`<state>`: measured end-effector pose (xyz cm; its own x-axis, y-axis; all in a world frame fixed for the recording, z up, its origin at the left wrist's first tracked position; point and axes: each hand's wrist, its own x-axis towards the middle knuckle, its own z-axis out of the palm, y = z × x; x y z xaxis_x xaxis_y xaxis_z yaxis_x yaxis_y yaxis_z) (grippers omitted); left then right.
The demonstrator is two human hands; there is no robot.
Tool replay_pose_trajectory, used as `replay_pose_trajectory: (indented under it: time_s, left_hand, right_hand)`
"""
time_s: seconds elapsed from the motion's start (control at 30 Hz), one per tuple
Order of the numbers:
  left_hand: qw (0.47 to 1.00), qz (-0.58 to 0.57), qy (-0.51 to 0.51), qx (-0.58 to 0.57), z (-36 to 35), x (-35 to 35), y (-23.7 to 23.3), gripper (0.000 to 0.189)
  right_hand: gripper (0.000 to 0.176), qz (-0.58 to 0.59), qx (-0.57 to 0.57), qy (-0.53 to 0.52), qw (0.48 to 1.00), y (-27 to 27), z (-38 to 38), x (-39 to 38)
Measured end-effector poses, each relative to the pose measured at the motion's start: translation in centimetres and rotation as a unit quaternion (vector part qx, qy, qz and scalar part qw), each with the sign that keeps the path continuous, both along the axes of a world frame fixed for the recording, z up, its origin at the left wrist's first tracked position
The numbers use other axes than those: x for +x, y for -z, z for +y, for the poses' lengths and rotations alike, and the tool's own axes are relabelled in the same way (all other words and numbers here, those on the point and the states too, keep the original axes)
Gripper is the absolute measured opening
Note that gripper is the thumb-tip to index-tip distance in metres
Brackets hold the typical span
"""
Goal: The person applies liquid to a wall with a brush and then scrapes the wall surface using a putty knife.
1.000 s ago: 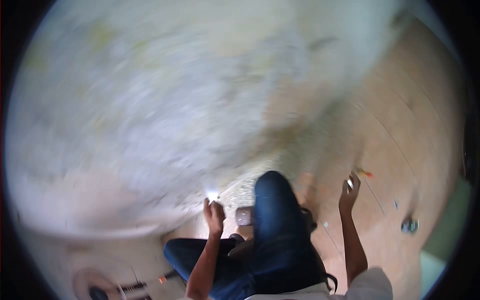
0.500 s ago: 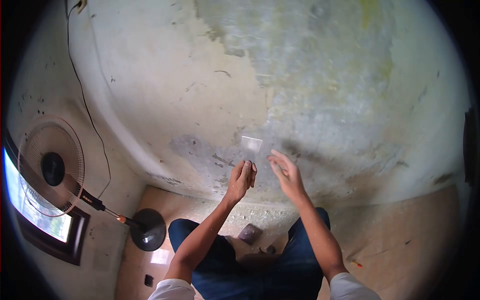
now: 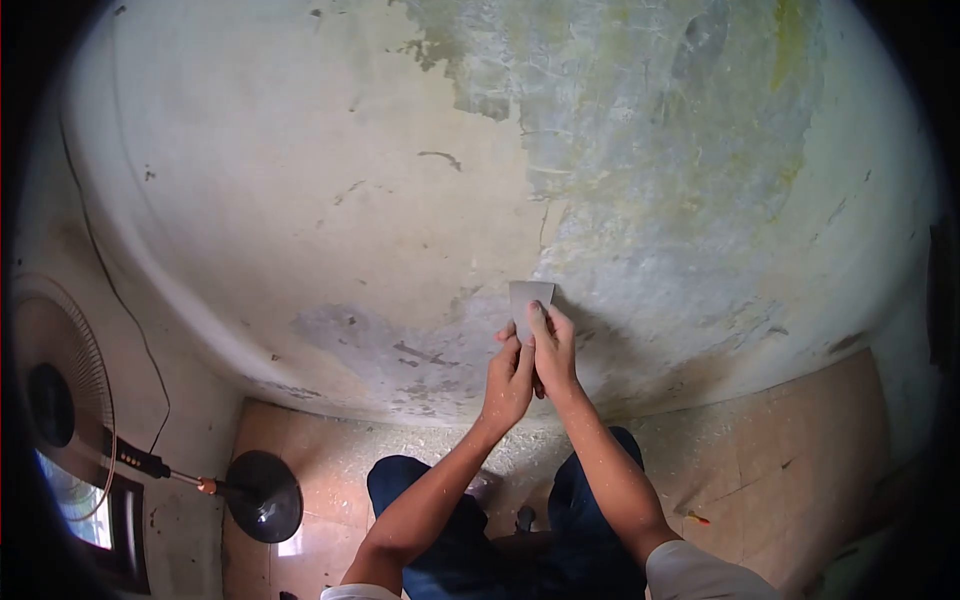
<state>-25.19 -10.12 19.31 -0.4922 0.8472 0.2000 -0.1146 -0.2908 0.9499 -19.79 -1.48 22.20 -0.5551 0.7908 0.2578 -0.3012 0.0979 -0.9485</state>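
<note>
A putty knife point(image 3: 531, 294) with a flat grey metal blade points up at the wall point(image 3: 400, 240), its edge close to the surface. My left hand point(image 3: 511, 375) is wrapped round its handle, which the fingers mostly hide. My right hand point(image 3: 556, 345) is closed on it too, higher up, with the thumb lying on the blade. Around the blade, the cream paint gives way to a bare grey patch point(image 3: 660, 170) with ragged edges.
A standing fan with a round black base point(image 3: 263, 497) is at the left, its cord point(image 3: 120, 295) running up the wall. Pale flakes litter the tiled floor point(image 3: 740, 440) below the wall. A small tool with a red and yellow end point(image 3: 697, 518) lies to the right.
My right hand, apart with loose fingers before, has come onto the putty knife beside my left. The blade shows darker and more upright now. The view has shifted left-to-right.
</note>
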Motion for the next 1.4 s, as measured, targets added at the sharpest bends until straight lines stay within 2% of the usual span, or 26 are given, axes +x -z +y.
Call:
replay_pose_trajectory:
  time_s: [0.07, 0.17, 0.23, 0.27, 0.33, 0.37, 0.43, 0.67, 0.73, 0.77, 0.83, 0.87, 0.93, 0.97, 1.03, 1.07, 1.13, 1.17, 1.2, 1.27, 1.3, 1.37, 1.4]
  left_hand:
    - [0.999, -0.029, 0.002, -0.014, 0.6, 0.6, 0.3, 0.037]
    - [0.997, -0.055, 0.014, -0.049, 1.2, 1.0, 0.2, 0.043]
    - [0.998, 0.028, -0.057, -0.001, 2.0, 1.4, 0.4, 0.052]
    - [0.998, 0.027, -0.057, -0.005, 2.2, 1.6, 0.4, 0.052]
    - [0.990, 0.062, -0.127, 0.031, 2.7, 1.9, -0.1, 0.057]
    - [0.989, 0.062, -0.129, 0.031, 2.8, 1.9, -0.5, 0.057]
    - [0.995, -0.054, -0.063, -0.051, 2.2, 1.9, -1.1, 0.057]
    - [0.996, 0.021, -0.080, -0.034, 1.9, 1.7, -1.7, 0.059]
    - [0.992, 0.046, -0.116, -0.031, 2.3, 1.7, -1.4, 0.057]
    - [0.992, 0.048, -0.116, -0.029, 2.4, 1.7, -1.5, 0.057]
    - [0.989, 0.076, -0.123, -0.031, 2.4, 1.6, -1.5, 0.058]
    - [0.989, 0.077, -0.123, -0.031, 2.4, 1.4, -1.4, 0.058]
    - [0.992, 0.068, -0.092, -0.060, 2.0, 1.1, -1.2, 0.044]
    - [0.992, 0.067, -0.092, -0.062, 2.1, 0.8, -1.9, 0.044]
    - [0.992, 0.052, -0.104, -0.051, 2.6, 0.0, -5.6, 0.039]
    - [0.992, 0.053, -0.103, -0.055, 2.2, 0.2, -7.5, 0.039]
    - [0.996, 0.052, -0.059, -0.045, 1.3, 0.3, -11.1, 0.039]
    - [0.995, 0.054, -0.079, -0.036, 0.9, 1.4, -9.7, 0.043]
    - [0.992, 0.071, -0.087, -0.062, -0.1, 2.4, -9.4, 0.044]
    - [0.989, 0.045, -0.042, -0.138, -1.4, 3.1, -6.4, 0.037]
    - [0.988, 0.040, -0.043, -0.141, -2.0, 3.5, -5.2, 0.037]
    - [0.987, 0.031, -0.111, -0.116, -2.0, 3.6, -4.4, 0.039]
    - [0.987, 0.028, -0.111, -0.114, -1.6, 3.4, -4.8, 0.039]
  right_hand:
    - [0.041, -0.006, 0.017, -0.003, 1.000, 0.7, 0.7, 0.3]
    - [0.043, -0.001, 0.011, 0.022, 1.000, 0.6, 0.9, 0.6]
    - [0.046, 0.002, 0.010, 0.030, 0.999, -0.2, 0.8, 0.5]
    - [0.046, 0.000, 0.006, 0.030, 1.000, 0.0, 1.0, 0.6]
    - [0.046, -0.036, 0.040, 0.034, 0.998, 0.2, 1.7, 0.7]
    - [0.046, -0.036, 0.041, 0.032, 0.998, -0.3, 1.7, 0.7]
    - [0.045, -0.020, 0.002, 0.019, 1.000, -1.3, 1.1, 0.8]
    - [0.040, 0.001, -0.049, 0.030, 0.998, -1.9, 0.7, 0.6]
    - [0.040, -0.062, 0.042, 0.071, 0.995, -1.1, 1.3, 0.8]
    - [0.040, -0.059, 0.044, 0.071, 0.995, -1.6, 1.1, 0.7]
    - [0.039, -0.001, -0.046, 0.042, 0.998, -2.8, 0.3, 0.4]
    - [0.039, 0.000, -0.045, 0.042, 0.998, -2.8, 0.3, 0.1]
    - [0.038, -0.007, -0.021, 0.071, 0.997, -2.4, 0.3, 0.0]
    - [0.038, -0.009, -0.022, 0.071, 0.997, -2.4, 0.5, -0.1]
    - [0.039, 0.009, 0.043, 0.118, 0.992, -3.1, 1.7, -1.0]
    - [0.041, 0.035, 0.034, 0.129, 0.990, -7.5, 0.8, -1.1]
    - [0.043, 0.004, 0.038, 0.158, 0.987, -7.4, 0.9, -0.3]
    - [0.042, 0.021, -0.036, 0.136, 0.990, -7.6, -0.5, 0.9]
    - [0.041, 0.015, -0.028, 0.136, 0.990, -6.5, -1.1, 1.6]
    - [0.040, -0.002, -0.116, 0.123, 0.985, -5.3, -2.7, 2.2]
    - [0.039, -0.026, -0.121, 0.101, 0.987, -4.7, -3.3, 2.5]
    - [0.039, -0.039, -0.109, 0.058, 0.992, -3.6, -3.1, 2.3]
    - [0.040, -0.061, -0.053, 0.075, 0.994, -3.4, -2.7, 1.9]
